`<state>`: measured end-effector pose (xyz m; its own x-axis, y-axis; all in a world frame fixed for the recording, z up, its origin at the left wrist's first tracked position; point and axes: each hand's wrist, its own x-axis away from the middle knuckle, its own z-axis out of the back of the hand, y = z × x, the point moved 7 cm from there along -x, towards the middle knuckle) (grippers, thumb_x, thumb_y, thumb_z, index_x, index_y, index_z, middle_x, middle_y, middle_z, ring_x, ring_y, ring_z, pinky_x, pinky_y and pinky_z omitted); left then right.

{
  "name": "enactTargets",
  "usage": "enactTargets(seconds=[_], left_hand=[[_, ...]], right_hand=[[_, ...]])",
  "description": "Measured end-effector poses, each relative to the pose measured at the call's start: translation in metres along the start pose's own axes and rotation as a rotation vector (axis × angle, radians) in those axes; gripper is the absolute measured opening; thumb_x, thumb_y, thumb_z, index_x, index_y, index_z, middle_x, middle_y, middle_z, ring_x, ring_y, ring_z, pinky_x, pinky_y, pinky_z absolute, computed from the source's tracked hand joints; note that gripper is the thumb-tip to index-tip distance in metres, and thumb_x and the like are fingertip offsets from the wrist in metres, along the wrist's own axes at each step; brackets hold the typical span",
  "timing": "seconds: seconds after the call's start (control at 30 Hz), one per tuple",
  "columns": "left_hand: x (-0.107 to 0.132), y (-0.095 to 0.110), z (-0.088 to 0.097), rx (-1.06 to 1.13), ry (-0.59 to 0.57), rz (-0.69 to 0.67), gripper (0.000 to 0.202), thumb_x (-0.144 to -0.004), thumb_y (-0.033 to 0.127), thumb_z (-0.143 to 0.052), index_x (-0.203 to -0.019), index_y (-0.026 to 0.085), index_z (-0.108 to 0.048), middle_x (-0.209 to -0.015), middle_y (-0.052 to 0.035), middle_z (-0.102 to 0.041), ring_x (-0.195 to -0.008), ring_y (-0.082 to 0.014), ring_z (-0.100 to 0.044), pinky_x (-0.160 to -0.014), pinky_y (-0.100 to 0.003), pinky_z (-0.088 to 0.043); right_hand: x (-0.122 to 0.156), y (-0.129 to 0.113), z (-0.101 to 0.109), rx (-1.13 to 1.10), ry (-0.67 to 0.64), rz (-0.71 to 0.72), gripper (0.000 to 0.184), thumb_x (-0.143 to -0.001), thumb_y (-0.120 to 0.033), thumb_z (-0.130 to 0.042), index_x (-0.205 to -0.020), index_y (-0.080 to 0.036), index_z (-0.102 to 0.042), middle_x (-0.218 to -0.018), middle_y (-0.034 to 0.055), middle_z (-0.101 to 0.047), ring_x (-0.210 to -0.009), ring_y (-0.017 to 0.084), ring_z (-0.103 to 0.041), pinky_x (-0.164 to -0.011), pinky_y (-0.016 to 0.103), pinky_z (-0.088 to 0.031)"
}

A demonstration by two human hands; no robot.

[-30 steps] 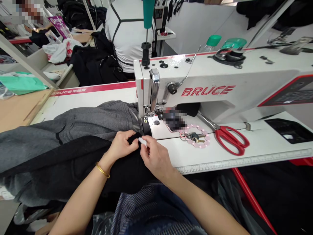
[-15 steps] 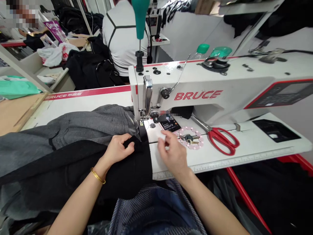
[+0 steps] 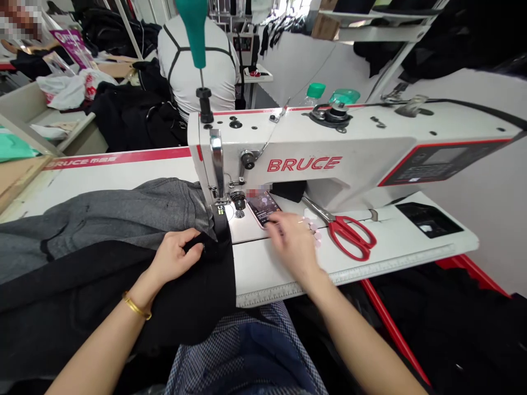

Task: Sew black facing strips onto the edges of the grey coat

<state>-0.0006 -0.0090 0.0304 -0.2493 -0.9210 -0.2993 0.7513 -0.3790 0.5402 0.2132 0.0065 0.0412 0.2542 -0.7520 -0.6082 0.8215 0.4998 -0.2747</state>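
My left hand [image 3: 177, 255] is closed on a fold of black fabric [image 3: 189, 296], just left of the needle area of a white sewing machine [image 3: 296, 142]. A grey garment part [image 3: 135, 206] lies behind that fabric, and a narrow black end reaches the presser foot. My right hand [image 3: 294, 241] hovers at the lower edge of a lit phone [image 3: 265, 208] with its fingers apart, slightly blurred. No object shows between them. Whether they touch the phone I cannot tell. The hand partly covers a pink beaded ring [image 3: 316, 233] with keys.
Red-handled scissors [image 3: 349, 236] lie under the machine arm, blades pointing at the phone. A ruler strip [image 3: 349, 269] runs along the table's front edge. A teal screwdriver [image 3: 195, 33] stands upright on the machine head. Beyond, a person [image 3: 197, 60] in white sits facing away.
The view has shifted right, so the machine appears further left. My right hand has moved rightward over the key ring and closer to the phone. My left hand keeps its hold on the fabric.
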Motion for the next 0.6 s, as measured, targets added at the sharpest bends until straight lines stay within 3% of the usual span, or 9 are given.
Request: enactTargets(seconds=[0.1, 0.17, 0.3, 0.47, 0.53, 0.6], left_hand=[[0.0, 0.002, -0.001, -0.025, -0.029, -0.004, 0.019, -0.074, 0.026, -0.041, -0.061, 0.015, -0.05, -0.048, 0.0054, -0.044, -0.043, -0.0069, -0.04, -0.047, -0.019, -0.031], [0.001, 0.002, 0.0, -0.038, -0.048, 0.008, 0.021, -0.074, 0.026, -0.04, -0.056, 0.016, -0.045, -0.048, 0.0055, -0.042, -0.044, -0.007, -0.039, -0.047, -0.019, -0.031], [0.006, 0.002, -0.001, -0.025, -0.12, 0.068, 0.023, -0.075, 0.028, -0.041, -0.054, 0.016, -0.041, -0.049, 0.0058, -0.04, -0.046, -0.0074, -0.037, -0.046, -0.019, -0.03], [0.014, 0.007, -0.011, 0.073, -0.299, 0.162, 0.019, -0.078, 0.026, -0.038, -0.082, 0.016, -0.054, -0.068, 0.0017, -0.057, -0.061, -0.0108, -0.05, -0.057, -0.02, -0.039], [0.014, 0.008, -0.003, 0.047, -0.344, 0.177, 0.022, -0.078, 0.026, -0.038, -0.086, 0.015, -0.055, -0.064, 0.0029, -0.057, -0.056, -0.0097, -0.049, -0.053, -0.018, -0.038], [0.012, 0.002, 0.02, -0.036, -0.323, 0.201, 0.022, -0.074, 0.027, -0.042, -0.083, 0.015, -0.057, -0.053, 0.0068, -0.052, -0.046, -0.007, -0.045, -0.044, -0.015, -0.034]], right_hand=[[0.006, -0.076, -0.02, -0.209, -0.155, 0.283, 0.026, -0.088, -0.025, -0.04, -0.107, -0.013, -0.052, -0.103, 0.0094, -0.059, -0.095, 0.019, -0.052, -0.082, 0.032, -0.042], [0.008, -0.1, -0.033, -0.24, -0.227, 0.299, 0.028, -0.089, -0.025, -0.04, -0.113, -0.014, -0.049, -0.105, 0.0088, -0.057, -0.093, 0.019, -0.051, -0.077, 0.032, -0.043], [0.011, -0.105, -0.045, -0.274, -0.174, 0.252, 0.023, -0.089, -0.018, -0.036, -0.105, -0.019, -0.053, -0.1, 0.0068, -0.056, -0.088, 0.018, -0.051, -0.073, 0.031, -0.043], [0.015, -0.096, -0.048, -0.378, -0.125, 0.203, 0.021, -0.087, -0.013, -0.037, -0.089, -0.017, -0.057, -0.092, 0.0059, -0.055, -0.083, 0.016, -0.049, -0.072, 0.03, -0.042], [0.018, -0.096, -0.045, -0.413, -0.119, 0.205, 0.022, -0.086, -0.012, -0.036, -0.085, -0.017, -0.058, -0.089, 0.0057, -0.055, -0.082, 0.016, -0.048, -0.071, 0.029, -0.042], [0.022, -0.096, -0.038, -0.455, -0.113, 0.215, 0.022, -0.085, -0.011, -0.036, -0.084, -0.017, -0.058, -0.089, 0.0056, -0.056, -0.08, 0.016, -0.048, -0.07, 0.029, -0.042]])
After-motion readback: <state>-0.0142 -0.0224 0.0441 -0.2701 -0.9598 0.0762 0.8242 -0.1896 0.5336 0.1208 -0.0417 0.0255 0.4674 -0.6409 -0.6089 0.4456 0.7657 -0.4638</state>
